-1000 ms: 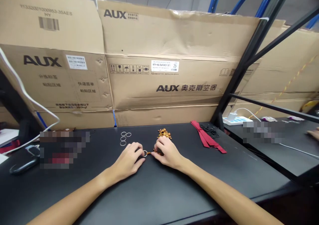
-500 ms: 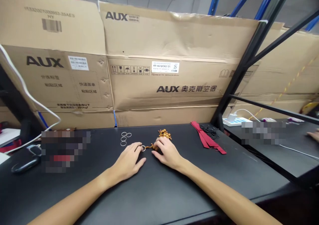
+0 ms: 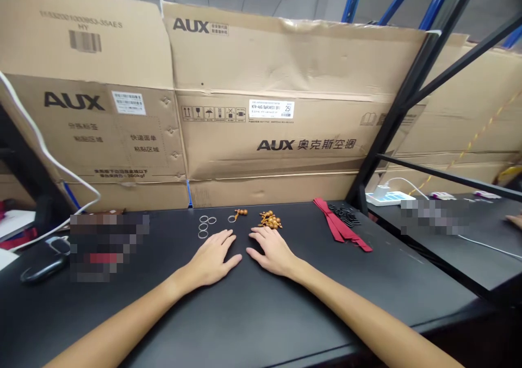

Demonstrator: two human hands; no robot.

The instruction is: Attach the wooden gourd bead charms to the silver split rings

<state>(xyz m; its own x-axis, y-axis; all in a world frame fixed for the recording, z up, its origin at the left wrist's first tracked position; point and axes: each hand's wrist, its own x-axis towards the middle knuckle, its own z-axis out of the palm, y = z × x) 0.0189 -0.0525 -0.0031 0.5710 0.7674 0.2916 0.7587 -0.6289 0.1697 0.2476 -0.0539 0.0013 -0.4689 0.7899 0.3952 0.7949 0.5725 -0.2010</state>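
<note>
My left hand [image 3: 215, 256] lies flat on the black table, fingers stretched out and holding nothing. Just beyond its fingertips is a metal key ring [image 3: 231, 219] joined by a cord to a brown gourd-like bead charm [image 3: 242, 212]. Several loose metal rings [image 3: 203, 226] lie in a small cluster to the left of it. My right hand [image 3: 271, 251] also rests palm down with fingers apart and nothing in them. A small pile of brown bead charms [image 3: 271, 220] sits right in front of its fingertips.
Red ribbon strips [image 3: 342, 225] and a heap of black cords [image 3: 345, 214] lie at the right of the table [image 3: 228, 313]. Cardboard panels [image 3: 285, 74] stand along the back. A black rack post [image 3: 381, 123] rises at right. A white cable [image 3: 49, 156] hangs at left.
Both hands have let go of the ringed bead charm and opened flat on the table. The charm now lies farther back, between the loose rings and the bead pile.
</note>
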